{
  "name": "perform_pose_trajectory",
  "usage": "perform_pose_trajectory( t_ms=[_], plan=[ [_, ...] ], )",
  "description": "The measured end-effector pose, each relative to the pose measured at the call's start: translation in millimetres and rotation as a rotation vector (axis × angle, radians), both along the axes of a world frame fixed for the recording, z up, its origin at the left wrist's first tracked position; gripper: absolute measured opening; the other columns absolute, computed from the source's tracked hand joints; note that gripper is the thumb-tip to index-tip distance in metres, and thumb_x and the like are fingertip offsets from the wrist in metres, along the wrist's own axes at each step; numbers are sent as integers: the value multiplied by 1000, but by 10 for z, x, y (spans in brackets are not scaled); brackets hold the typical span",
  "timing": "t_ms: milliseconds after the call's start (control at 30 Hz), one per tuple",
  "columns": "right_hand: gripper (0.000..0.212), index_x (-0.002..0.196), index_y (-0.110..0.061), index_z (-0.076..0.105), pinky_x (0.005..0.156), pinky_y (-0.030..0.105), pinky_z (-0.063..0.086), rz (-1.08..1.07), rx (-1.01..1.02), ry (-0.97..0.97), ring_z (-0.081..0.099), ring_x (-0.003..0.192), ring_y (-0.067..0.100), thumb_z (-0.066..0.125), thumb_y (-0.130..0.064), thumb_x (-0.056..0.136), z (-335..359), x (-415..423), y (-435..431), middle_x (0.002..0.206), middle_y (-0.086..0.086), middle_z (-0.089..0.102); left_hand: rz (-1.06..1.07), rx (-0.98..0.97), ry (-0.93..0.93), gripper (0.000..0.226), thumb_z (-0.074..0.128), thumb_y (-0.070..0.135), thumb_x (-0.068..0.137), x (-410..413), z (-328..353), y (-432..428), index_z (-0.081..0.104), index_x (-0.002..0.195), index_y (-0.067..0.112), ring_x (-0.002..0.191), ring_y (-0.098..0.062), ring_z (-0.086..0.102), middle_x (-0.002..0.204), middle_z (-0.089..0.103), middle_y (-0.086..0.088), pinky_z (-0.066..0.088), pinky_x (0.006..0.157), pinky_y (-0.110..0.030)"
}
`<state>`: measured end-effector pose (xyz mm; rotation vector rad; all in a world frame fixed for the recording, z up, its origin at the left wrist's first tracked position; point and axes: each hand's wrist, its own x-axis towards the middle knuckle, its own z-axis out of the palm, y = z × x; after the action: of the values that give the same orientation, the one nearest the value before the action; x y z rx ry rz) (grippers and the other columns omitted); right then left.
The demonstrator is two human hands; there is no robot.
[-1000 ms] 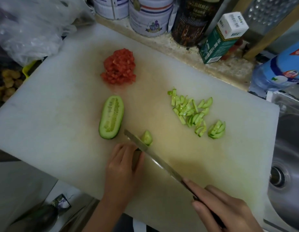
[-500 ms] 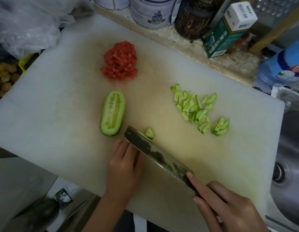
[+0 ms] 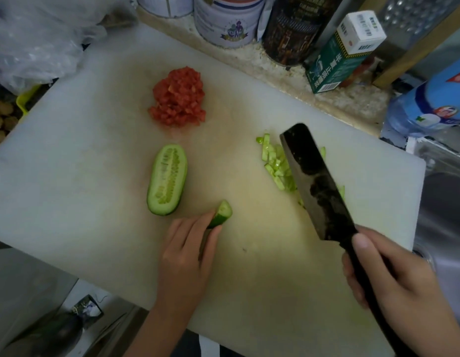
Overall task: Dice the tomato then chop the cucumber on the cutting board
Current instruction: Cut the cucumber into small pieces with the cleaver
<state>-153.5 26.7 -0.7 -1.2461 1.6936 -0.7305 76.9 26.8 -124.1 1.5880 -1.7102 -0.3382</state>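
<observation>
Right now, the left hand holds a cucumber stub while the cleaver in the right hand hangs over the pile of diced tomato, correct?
Not quite. In the head view the cleaver in the right hand hangs over the chopped cucumber pieces, not the diced tomato, which lies apart farther up the cutting board. The left hand does hold the cucumber stub.
</observation>
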Motion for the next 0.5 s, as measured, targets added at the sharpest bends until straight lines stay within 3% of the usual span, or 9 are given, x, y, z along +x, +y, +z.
perform_pose_trajectory(
  t_ms=[233, 367, 433, 500],
  plan=[
    [67, 64, -12, 48, 38, 21, 33, -143, 133, -154, 38, 35, 20, 53, -79, 68, 48, 56, -95, 47, 11, 45, 11, 17, 12, 29, 59, 18, 93, 3, -10, -12, 69, 109, -4, 90, -18, 56, 98, 68, -10, 39, 93, -14],
    [47, 60, -11, 47, 38, 25, 27, -227, 132, -233, 34, 35, 19, 46, -45, 91, 43, 78, -29, 47, 12, 45, 17, 27, 21, 29, 58, 19, 94, 8, -5, -7, 69, 109, -3, 90, -18, 55, 98, 68, -9, 38, 92, -15],
    [51, 65, -14, 53, 39, 23, 29, -215, 120, -234, 35, 35, 20, 50, -63, 81, 61, 90, 40, 50, 15, 46, 17, 30, 34, 29, 58, 20, 94, 2, -1, -5, 69, 109, -3, 91, -18, 55, 99, 68, -9, 38, 93, -15],
    [63, 83, -18, 63, 39, 20, 32, -107, 50, -180, 38, 34, 18, 51, -79, 72, 71, 118, 108, 51, 10, 50, 22, 30, 41, 29, 58, 20, 93, -3, 12, -16, 69, 109, -2, 90, -18, 54, 98, 68, -8, 38, 92, -15]
  ],
)
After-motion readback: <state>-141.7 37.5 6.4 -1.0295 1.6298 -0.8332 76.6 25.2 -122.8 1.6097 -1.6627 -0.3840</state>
